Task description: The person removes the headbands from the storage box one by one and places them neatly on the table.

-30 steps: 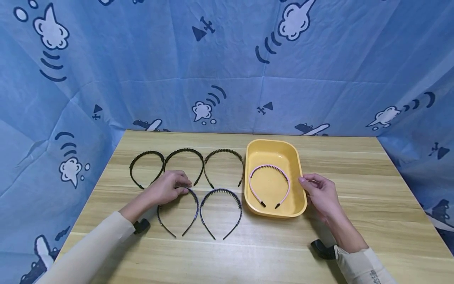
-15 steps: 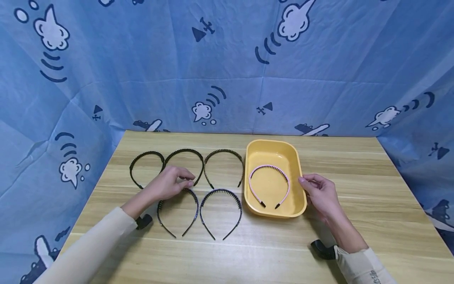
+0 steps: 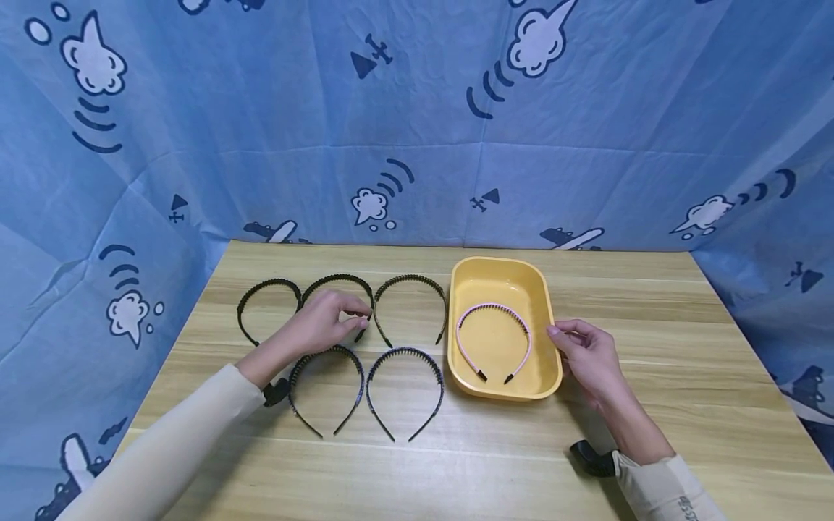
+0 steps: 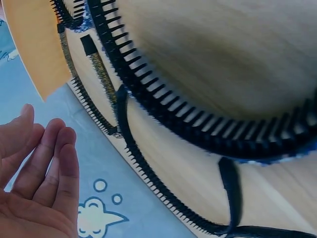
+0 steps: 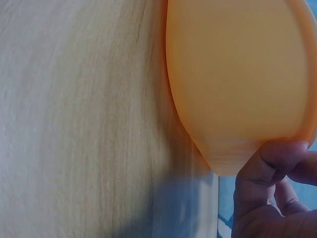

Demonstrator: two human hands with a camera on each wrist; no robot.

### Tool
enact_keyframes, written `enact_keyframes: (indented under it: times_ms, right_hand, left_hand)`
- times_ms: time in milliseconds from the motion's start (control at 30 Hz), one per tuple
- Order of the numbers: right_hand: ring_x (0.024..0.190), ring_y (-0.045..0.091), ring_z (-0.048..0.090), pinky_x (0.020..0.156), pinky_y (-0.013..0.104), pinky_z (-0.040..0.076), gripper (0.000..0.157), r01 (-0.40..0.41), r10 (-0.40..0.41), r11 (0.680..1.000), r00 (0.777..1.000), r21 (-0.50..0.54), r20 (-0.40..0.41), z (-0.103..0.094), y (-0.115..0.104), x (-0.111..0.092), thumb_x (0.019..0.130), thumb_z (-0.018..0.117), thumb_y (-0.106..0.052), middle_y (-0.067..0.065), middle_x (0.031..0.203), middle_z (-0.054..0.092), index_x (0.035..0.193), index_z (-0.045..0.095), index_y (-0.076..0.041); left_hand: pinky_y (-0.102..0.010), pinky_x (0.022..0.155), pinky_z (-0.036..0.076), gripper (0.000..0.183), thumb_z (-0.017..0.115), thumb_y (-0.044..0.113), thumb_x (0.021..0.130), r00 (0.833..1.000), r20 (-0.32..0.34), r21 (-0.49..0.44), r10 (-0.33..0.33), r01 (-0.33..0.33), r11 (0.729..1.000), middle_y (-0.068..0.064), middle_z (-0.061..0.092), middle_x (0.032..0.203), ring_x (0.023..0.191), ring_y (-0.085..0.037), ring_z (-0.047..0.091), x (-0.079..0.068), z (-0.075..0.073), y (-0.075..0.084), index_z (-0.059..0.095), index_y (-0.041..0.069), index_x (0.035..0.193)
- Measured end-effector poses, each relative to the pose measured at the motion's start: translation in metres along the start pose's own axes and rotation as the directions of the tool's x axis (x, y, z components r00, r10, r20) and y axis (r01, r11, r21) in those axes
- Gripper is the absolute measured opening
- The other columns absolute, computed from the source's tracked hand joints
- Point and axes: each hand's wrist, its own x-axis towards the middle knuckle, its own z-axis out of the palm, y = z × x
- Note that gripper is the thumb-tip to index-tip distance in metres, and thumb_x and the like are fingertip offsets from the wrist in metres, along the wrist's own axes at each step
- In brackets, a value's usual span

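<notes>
My left hand [image 3: 323, 322] hovers over the right leg of a black headband [image 3: 337, 277] in the middle of the back row. In the left wrist view its fingers are loosely bent, with nothing between them. Close below that wrist is a blue-glitter toothed headband [image 4: 123, 72], the left one of the front row. My right hand [image 3: 589, 356] pinches the right rim of a yellow plastic basin [image 3: 502, 282], thumb on the rim; the right wrist view shows the thumb against the edge. Inside the basin lies a pink headband [image 3: 489, 305] with dark tips.
Another black headband [image 3: 274, 281] lies at the back left, and a gold-flecked dark one [image 3: 410, 277] at the back right beside the basin. A second glittery headband [image 3: 405, 351] is in front. A blue patterned curtain [image 3: 417, 108] hangs behind the wooden table [image 3: 495, 463].
My left hand has moved from the top of the front left headband, rightward and farther back, to the back middle headband's right leg. The right hand and basin have stayed put.
</notes>
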Motion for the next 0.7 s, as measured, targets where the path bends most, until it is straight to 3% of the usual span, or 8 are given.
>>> enact_keyframes:
  times_ms: [367, 700]
  right_hand:
    - [0.059, 0.007, 0.063, 0.046, 0.023, 0.05, 0.018, 0.001, -0.002, 1.0, 1.0, 0.018, 0.004, 0.001, -0.001, 0.0, 0.096, 0.065, -0.02, -0.008, 0.076, 0.07, 0.103, 0.062, -0.004]
    - [0.057, 0.007, 0.06, 0.045, 0.023, 0.047, 0.012, -0.011, 0.012, 1.0, 1.0, 0.016, -0.013, 0.0, 0.0, 0.001, 0.096, 0.066, -0.02, -0.009, 0.075, 0.068, 0.1, 0.065, -0.009]
  left_hand:
    - [-0.04, 0.097, 0.054, 0.02, 0.073, 0.018, 0.089, 1.0, 0.022, 0.034, -0.001, 0.0, 0.999, -0.004, 0.075, 0.11, 0.107, -0.021, 0.07, 0.016, 0.0, 0.015, 0.077, 0.011, 0.108]
    - [-0.036, 0.097, 0.055, 0.02, 0.07, 0.015, 0.092, 0.995, 0.07, -0.003, 0.068, -0.068, 0.998, -0.009, 0.074, 0.112, 0.107, -0.023, 0.07, 0.033, 0.004, 0.027, 0.075, 0.006, 0.109]
